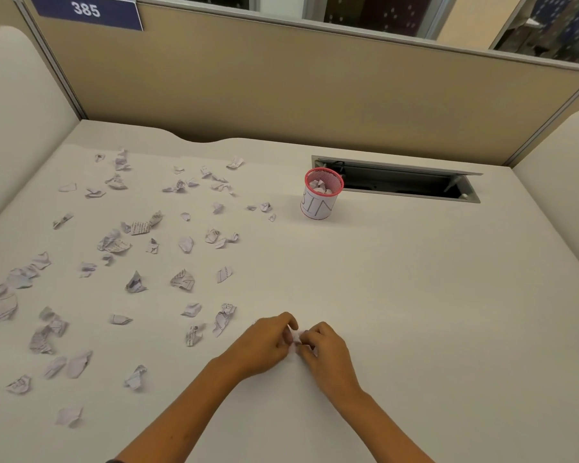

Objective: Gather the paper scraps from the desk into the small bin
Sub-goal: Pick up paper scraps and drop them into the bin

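Observation:
Several crumpled paper scraps lie scattered over the left half of the white desk. The small bin, a pink mesh cup wrapped in paper marked BIN, stands upright toward the back centre with some scraps inside. My left hand and my right hand meet near the front centre. Both pinch one small white paper scrap between their fingertips, just above the desk. Most of that scrap is hidden by the fingers.
An open cable slot with a raised lid is sunk into the desk right behind the bin. Tan partition walls close off the back, and cream side panels flank the desk.

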